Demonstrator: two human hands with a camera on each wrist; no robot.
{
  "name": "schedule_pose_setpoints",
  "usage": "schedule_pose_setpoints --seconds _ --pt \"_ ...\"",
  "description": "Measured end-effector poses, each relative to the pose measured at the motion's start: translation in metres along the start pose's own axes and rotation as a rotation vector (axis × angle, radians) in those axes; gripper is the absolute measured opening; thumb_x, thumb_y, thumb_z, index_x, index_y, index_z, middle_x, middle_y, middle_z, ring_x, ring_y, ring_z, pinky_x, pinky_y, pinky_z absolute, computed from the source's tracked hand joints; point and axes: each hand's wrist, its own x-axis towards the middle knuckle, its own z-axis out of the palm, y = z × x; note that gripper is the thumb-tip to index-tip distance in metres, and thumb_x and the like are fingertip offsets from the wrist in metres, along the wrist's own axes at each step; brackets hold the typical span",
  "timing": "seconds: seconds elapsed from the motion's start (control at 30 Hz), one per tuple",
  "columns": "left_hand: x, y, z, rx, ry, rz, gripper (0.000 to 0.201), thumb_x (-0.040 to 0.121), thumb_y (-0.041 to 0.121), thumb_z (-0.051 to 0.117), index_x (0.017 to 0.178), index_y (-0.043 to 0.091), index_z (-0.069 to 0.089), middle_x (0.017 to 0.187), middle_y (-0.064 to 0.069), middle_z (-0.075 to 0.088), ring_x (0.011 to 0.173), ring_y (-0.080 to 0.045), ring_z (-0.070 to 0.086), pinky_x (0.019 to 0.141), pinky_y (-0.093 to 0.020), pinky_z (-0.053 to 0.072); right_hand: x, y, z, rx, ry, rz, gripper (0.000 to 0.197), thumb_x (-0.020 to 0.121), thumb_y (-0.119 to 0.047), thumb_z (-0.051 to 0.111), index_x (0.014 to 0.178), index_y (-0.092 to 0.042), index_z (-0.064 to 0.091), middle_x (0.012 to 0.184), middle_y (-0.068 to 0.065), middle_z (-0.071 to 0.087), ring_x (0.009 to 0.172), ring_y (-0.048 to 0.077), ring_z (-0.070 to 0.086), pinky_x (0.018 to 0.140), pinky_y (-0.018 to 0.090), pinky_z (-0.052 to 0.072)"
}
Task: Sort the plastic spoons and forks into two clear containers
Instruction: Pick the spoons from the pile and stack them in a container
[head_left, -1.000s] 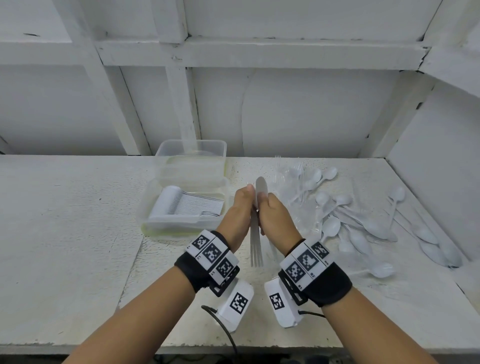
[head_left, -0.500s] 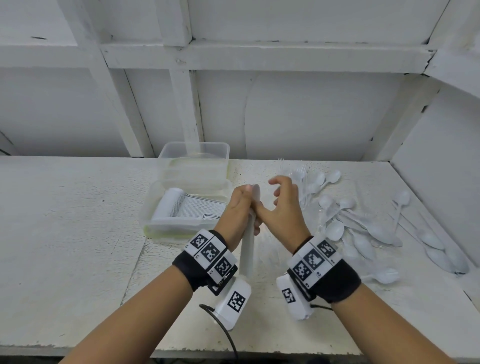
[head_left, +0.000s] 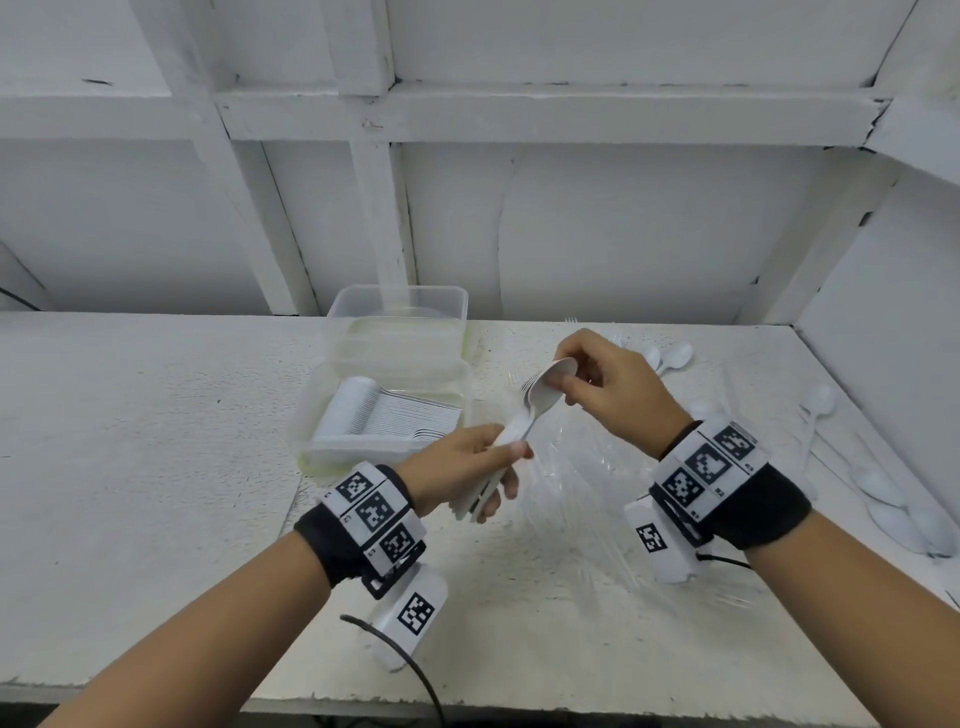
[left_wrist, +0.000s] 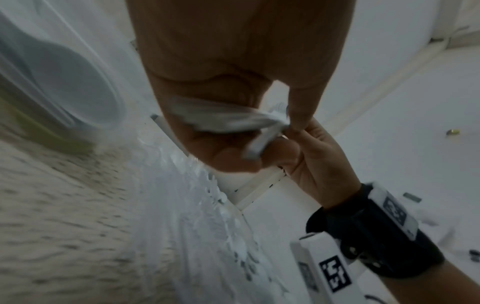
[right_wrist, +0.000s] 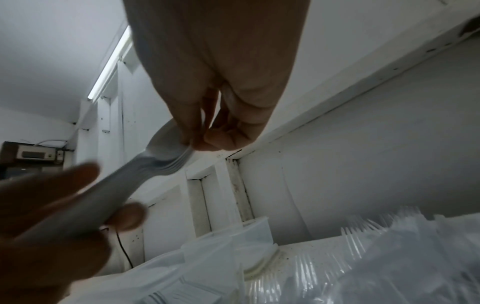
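My left hand (head_left: 506, 460) grips the handle end of a nested stack of white plastic cutlery (head_left: 540, 400) above the table, just right of the near container. The stack slants up to the right. My right hand (head_left: 563, 387) pinches its head end, where tines show. The right wrist view has the same stack (right_wrist: 161, 158) under the right fingertips (right_wrist: 197, 142); the left wrist view is blurred, with the stack (left_wrist: 228, 121) in my left hand (left_wrist: 262, 144). The near clear container (head_left: 306, 447) holds a row of stacked white cutlery. The far clear container (head_left: 337, 312) behind it looks empty.
Loose white spoons (head_left: 675, 358) lie scattered over the right side of the table, some near the right wall (head_left: 883, 493). Crumpled clear plastic wrapping (head_left: 582, 499) lies under and between my hands. The white wall and shelf frame close off the back.
The stack stood upright, clasped between both hands. Now it is tipped on a slant; my right hand has moved up and right to its head end, and my left keeps the handles.
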Motion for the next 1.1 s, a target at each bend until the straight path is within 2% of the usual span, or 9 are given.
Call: schedule_pose_setpoints --seconds 0.1,0.2,0.33,0.4,0.5,0.7,0.87,1.0,1.1 --pt "-0.006 -0.003 -0.011 0.103 -0.029 -0.062 0.017 0.100 0.021 0.039 0.092 0.014 0.052 0.063 -0.002 0.042 0.045 -0.010 0.040 0.044 -0.021 0.041 0.001 0.002 -0.002 -0.054 -0.060 0.003 0.009 0.089 -0.010 0.059 0.090 -0.014 0.051 0.076 -0.003 0.058 0.064 0.014 0.060 0.061 0.019 0.045" --pt "-0.007 0.001 -0.025 0.234 -0.046 -0.093 0.018 0.101 0.021 0.038 0.089 0.017 0.051 0.066 0.002 0.039 0.044 -0.004 0.037 0.041 -0.016 0.033 0.004 0.003 0.003 -0.240 -0.227 -0.065 0.026 0.088 -0.006 0.055 0.112 -0.016 0.054 0.100 0.003 0.058 0.086 0.019 0.059 0.074 0.025 0.045" --pt "-0.010 0.012 -0.044 0.539 -0.066 -0.118 0.016 0.098 0.029 0.042 0.085 0.025 0.050 0.071 0.005 0.042 0.056 -0.007 0.039 0.047 -0.016 0.033 0.011 -0.008 0.008 -0.518 -0.475 -0.282 0.050 0.085 -0.039 0.046 0.133 -0.025 0.047 0.131 0.004 0.046 0.115 0.019 0.048 0.095 0.033 0.043" --pt "-0.011 0.019 -0.051 0.709 -0.039 -0.106 0.015 0.097 0.033 0.045 0.084 0.026 0.049 0.073 0.008 0.046 0.062 -0.006 0.043 0.054 -0.017 0.036 0.014 -0.018 0.013 -0.665 -0.582 -0.327 0.051 0.087 -0.051 0.044 0.133 -0.028 0.046 0.131 -0.001 0.047 0.114 0.016 0.049 0.093 0.033 0.043" --pt "-0.012 0.025 -0.062 0.914 0.016 -0.046 0.014 0.095 0.032 0.048 0.081 0.029 0.045 0.073 0.013 0.047 0.067 0.000 0.044 0.063 -0.016 0.035 0.019 -0.029 0.028 -0.803 -0.630 -0.366 0.040 0.096 -0.044 0.041 0.131 -0.025 0.044 0.121 -0.002 0.053 0.102 0.019 0.055 0.080 0.029 0.043" --pt "-0.020 0.023 -0.084 0.756 -0.047 -0.005 0.017 0.096 0.026 0.048 0.080 0.028 0.051 0.069 0.013 0.057 0.052 0.002 0.047 0.054 -0.013 0.038 0.029 -0.031 0.047 -0.690 -0.617 -0.334 0.034 0.098 -0.036 0.039 0.127 -0.019 0.047 0.115 0.002 0.051 0.092 0.020 0.054 0.079 0.027 0.041" --pt "-0.026 0.016 -0.097 0.570 -0.122 -0.027 0.015 0.097 0.018 0.048 0.083 0.021 0.055 0.066 0.006 0.052 0.048 -0.001 0.042 0.046 -0.015 0.035 0.032 -0.031 0.057 -0.609 -0.598 -0.444 0.049 0.094 -0.049 0.037 0.119 -0.011 0.056 0.106 0.007 0.057 0.078 0.019 0.051 0.069 0.025 0.037" --pt "-0.025 0.011 -0.102 0.516 -0.127 -0.039 0.015 0.097 0.015 0.047 0.084 0.018 0.054 0.065 0.006 0.049 0.045 0.000 0.041 0.045 -0.014 0.034 0.038 -0.030 0.059 -0.579 -0.646 -0.431 0.047 0.088 -0.045 0.056 0.123 -0.014 0.054 0.110 0.006 0.055 0.092 0.021 0.055 0.077 0.026 0.041" --pt "-0.026 0.007 -0.107 0.495 -0.112 -0.047 0.015 0.098 0.015 0.045 0.085 0.018 0.054 0.065 0.006 0.050 0.045 0.000 0.041 0.045 -0.015 0.034 0.043 -0.028 0.055 -0.609 -0.651 -0.422 0.041 0.091 -0.034 0.056 0.128 -0.017 0.051 0.115 0.005 0.054 0.097 0.022 0.055 0.077 0.022 0.037"
